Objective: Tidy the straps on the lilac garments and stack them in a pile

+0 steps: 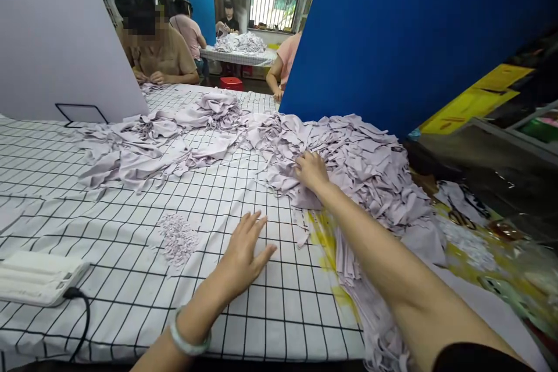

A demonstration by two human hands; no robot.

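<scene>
My left hand [246, 256] hovers low over the checkered tablecloth [279, 302], fingers spread and holding nothing; a pale green bangle [187, 337] circles its wrist. To the left of it lies a small heap of tiny fabric scraps [178, 241]. My right hand [313, 171] is at the near left side of a big pile of pale lilac fabric pieces [366, 163]. Its fingers are bent and closed on a fabric piece [305, 195], with the tips partly hidden among the folds. More lilac fabric strips [351, 264] hang beneath my right forearm, down to the table's front edge.
A white power device [41, 279] with a black cable [87, 319] sits at left. Loose lilac fabric [143, 160] spreads across the back. A blue panel [392, 29] and a pale panel [61, 40] stand upright. Scissors [461, 218] lie at right. Several people [161, 55] sit beyond.
</scene>
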